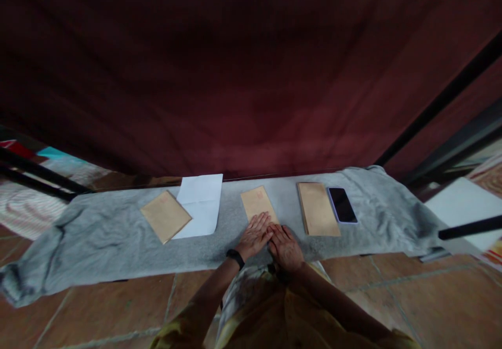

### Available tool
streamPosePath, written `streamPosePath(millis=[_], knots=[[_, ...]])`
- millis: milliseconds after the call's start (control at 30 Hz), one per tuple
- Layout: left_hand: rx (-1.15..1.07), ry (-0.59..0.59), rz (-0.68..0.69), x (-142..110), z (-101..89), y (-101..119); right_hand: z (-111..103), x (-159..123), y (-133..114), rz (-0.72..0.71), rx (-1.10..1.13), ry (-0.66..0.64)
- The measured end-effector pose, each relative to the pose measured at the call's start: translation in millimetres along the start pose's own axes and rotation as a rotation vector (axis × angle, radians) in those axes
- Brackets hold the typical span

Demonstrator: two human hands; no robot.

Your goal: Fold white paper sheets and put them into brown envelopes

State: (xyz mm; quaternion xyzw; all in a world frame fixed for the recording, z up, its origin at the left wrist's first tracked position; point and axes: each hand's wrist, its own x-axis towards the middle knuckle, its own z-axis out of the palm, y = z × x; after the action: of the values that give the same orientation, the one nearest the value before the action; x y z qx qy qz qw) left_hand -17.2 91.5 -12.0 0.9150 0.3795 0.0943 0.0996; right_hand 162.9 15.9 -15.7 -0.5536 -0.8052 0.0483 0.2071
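Observation:
A brown paper envelope (pixel 257 200) with faint red print lies on the grey cloth in front of me. My left hand (pixel 254 236), with a dark band on the wrist, rests flat on its near part, fingers stretched out. Beside it, my right hand (pixel 285 247) lies flat over the envelope's near end, its fingers meeting the left ones. That near end is hidden under both hands. To the right lies a stack of brown envelopes (pixel 319 208). On the left, more brown envelopes (pixel 165 216) overlap creased white paper (pixel 202 202).
A phone (pixel 342 205) with a dark screen lies just right of the stack. The grey cloth (pixel 117 234) covers a long, narrow surface. Behind it hangs a dark red curtain (pixel 251 103). Black bars (pixel 431 106) stand at both sides, above a tiled floor (pixel 117 307).

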Motion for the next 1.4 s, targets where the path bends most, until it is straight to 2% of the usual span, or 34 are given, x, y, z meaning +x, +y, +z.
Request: streamPosePath(millis=[267, 467, 667, 967, 1100, 1267, 1400], knots=[[0.009, -0.038, -0.006, -15.7, 1.4, 9.9, 2.0, -1.8, 4.0, -0.026, -0.023, -0.009], [0.082, 0.046, 0.004, -33.1, 1.7, 19.1, 1.1, -7.1, 7.1, -0.044, -0.051, -0.011], [0.161, 0.099, 0.0, -56.1, 1.4, 27.9, 1.3, -11.9, 5.2, -0.001, -0.061, 0.061], [0.174, 0.168, -0.162, -74.8, 9.9, 37.9, -1.5, -20.1, 4.7, 0.101, -0.099, 0.137], [0.152, 0.169, -0.217, -69.5, 13.4, 46.3, -6.3, -15.1, -1.1, 0.054, -0.019, 0.076], [0.139, 0.094, -0.088, -60.7, 22.7, 61.4, -4.1, -0.3, -13.2, -0.048, 0.064, -0.053], [0.156, 0.109, -0.1, -62.5, 28.1, 64.3, -1.9, -0.9, -8.9, -0.093, 0.043, -0.052]])
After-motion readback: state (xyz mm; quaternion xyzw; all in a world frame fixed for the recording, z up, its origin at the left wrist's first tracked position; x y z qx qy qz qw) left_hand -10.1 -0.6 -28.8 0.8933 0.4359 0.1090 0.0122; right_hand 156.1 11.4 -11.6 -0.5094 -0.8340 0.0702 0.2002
